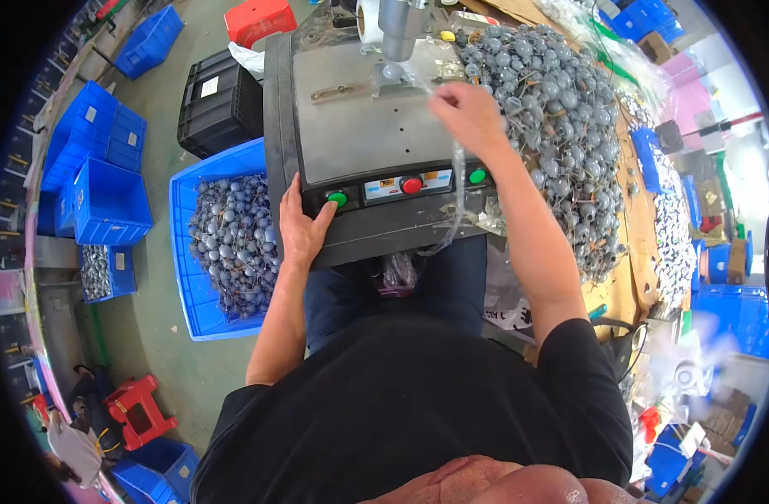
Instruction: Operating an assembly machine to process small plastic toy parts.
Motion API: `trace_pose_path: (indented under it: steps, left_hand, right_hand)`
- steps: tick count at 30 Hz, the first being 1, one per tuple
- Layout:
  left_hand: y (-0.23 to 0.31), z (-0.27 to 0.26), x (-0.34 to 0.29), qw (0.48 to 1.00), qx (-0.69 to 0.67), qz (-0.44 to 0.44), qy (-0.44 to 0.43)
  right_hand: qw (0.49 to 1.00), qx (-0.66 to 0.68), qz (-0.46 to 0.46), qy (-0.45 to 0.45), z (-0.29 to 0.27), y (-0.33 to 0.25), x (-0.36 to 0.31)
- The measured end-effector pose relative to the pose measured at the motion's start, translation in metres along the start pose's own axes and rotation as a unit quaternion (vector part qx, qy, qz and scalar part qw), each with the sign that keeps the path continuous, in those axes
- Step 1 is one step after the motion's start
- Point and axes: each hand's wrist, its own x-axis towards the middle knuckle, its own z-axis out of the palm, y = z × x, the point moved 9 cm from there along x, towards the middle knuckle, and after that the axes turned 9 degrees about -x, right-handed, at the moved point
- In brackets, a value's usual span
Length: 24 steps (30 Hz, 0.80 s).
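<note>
The left hand point(302, 227), spread wide, thumbs a green button point(340, 198); the right hand point(472, 118) curls by a clear strip point(460, 186), grip unclear.

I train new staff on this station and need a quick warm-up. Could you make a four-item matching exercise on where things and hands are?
Column one
1. Left hand
2. Right hand
3. Red button
4. Black crate

Column two
A. Between two green buttons
B. At the right side of the metal plate
C. Beyond the blue crate of grey balls
D. Thumb at the left green button

Pairs: 1-D; 2-B; 3-A; 4-C
</note>
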Motion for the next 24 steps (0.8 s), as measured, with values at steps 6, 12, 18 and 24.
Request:
trace_pose_path:
  steps: [6,12,18,24]
  left_hand:
    - [0.001,0.002,0.0,1.0,0.007,0.013,-0.008]
    - [0.001,0.003,-0.003,0.999,0.03,0.015,0.011]
    - [0.002,0.005,-0.002,0.999,0.024,0.033,0.01]
    - [-0.006,0.006,-0.002,0.999,0.026,0.042,0.015]
  right_hand:
    - [0.999,-0.014,0.043,0.007,0.013,0.02,0.019]
    - [0.996,0.074,0.044,0.0,-0.004,0.006,-0.004]
    - [0.997,0.069,0.01,-0.029,0.069,-0.044,-0.046]
    - [0.977,0.15,0.053,0.143,0.058,-0.001,-0.12]
